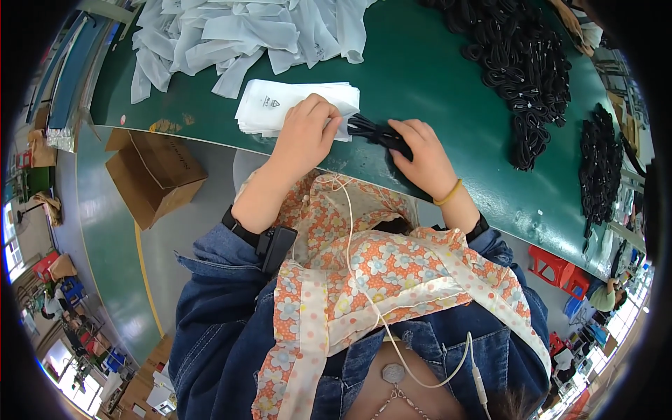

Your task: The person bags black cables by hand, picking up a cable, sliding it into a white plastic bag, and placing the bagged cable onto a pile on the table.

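Note:
A stack of flat white plastic bags lies near the front edge of the green table. My left hand is on the right part of this stack, its fingers pinching the mouth of the top bag. My right hand is closed round a coiled black cable. The cable's left end meets the bag's mouth beside my left fingertips; how far it reaches inside is hard to see. Both forearms come over the table's front edge.
Filled whitish bags are heaped at the far left of the green table. Black coiled cables lie in a big pile and a smaller pile on the right. Below the table's left edge stands an open cardboard box; red stools are at right.

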Demonstrator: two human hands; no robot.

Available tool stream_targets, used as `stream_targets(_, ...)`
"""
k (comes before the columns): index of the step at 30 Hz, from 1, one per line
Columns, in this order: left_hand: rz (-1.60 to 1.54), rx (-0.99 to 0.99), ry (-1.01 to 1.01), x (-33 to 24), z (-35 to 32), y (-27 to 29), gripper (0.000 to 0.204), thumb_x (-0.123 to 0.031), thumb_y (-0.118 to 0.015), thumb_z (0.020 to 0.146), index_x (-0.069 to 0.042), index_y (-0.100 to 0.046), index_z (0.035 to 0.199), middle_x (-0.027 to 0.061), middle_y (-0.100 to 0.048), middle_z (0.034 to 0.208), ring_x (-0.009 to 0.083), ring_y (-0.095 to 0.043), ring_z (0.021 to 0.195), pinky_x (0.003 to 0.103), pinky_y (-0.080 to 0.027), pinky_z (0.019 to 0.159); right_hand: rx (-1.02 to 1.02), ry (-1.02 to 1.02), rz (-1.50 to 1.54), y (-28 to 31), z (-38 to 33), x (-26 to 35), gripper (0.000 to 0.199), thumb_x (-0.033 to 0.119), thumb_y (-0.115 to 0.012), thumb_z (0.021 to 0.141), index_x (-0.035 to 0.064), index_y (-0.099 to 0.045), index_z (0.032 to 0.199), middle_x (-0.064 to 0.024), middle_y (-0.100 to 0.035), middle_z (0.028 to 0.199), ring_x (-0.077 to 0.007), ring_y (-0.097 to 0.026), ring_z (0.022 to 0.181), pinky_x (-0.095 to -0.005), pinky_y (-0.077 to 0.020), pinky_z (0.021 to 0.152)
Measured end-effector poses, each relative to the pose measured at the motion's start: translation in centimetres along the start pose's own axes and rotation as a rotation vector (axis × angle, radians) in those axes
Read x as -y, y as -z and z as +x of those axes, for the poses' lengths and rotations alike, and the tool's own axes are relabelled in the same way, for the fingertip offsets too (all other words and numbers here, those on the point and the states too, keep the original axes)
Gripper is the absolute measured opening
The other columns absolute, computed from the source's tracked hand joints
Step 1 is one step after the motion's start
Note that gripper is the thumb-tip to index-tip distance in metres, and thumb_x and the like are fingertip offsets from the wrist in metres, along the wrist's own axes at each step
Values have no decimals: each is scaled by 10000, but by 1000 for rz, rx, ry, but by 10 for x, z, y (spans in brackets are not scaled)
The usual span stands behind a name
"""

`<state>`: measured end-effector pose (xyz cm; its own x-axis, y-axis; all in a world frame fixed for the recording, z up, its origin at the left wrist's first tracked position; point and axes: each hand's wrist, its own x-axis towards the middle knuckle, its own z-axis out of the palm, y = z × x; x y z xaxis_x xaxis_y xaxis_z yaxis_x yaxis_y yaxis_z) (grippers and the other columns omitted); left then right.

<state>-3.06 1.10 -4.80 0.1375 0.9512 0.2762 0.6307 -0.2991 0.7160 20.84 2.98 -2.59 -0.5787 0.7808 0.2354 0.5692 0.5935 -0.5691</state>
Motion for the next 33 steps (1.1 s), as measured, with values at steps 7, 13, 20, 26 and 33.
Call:
stream_targets(7,-186,12,-30,-42,18,6,86,-83,-611,821,-42,-551,867,93,-545,889,297,-550,814,388,-422,748,-187,22,262,11,14,17,428,1,-698,767,3,-565,1175,-127,-603,1070,-259,-598,976,-305,-476,852)
stream_targets(13,-389,-50,60,-60,31,31,88,-70,-618,806,-51,-551,861,80,-553,888,284,-546,808,386,-410,744,-375,-88,904,34,25,27,388,-53,-670,806,-40,-549,1175,-95,-603,1067,-163,-592,964,-268,-482,855)
stream_targets(20,82,-118,-279,-74,31,28,96,-87,-635,798,-64,-556,847,57,-550,881,270,-529,827,376,-386,741,-261,-185,947,30,18,36,394,-83,-664,804,-51,-543,1178,-86,-596,1083,-138,-580,983,-261,-484,850)
stream_targets(26,22,-160,-236,-70,30,32,95,-97,-629,812,-65,-553,860,68,-546,898,275,-519,847,361,-374,767,-456,-111,574,34,17,34,401,-64,-680,801,-47,-548,1180,-81,-596,1071,-129,-574,976,-237,-476,838)
stream_targets(33,45,-134,-295,-84,32,30,98,-108,-626,826,-63,-552,872,58,-534,898,251,-517,818,337,-386,735,-282,-94,443,34,24,46,366,-39,-705,781,-33,-582,1126,-73,-617,1025,-129,-575,874,-261,-477,769)
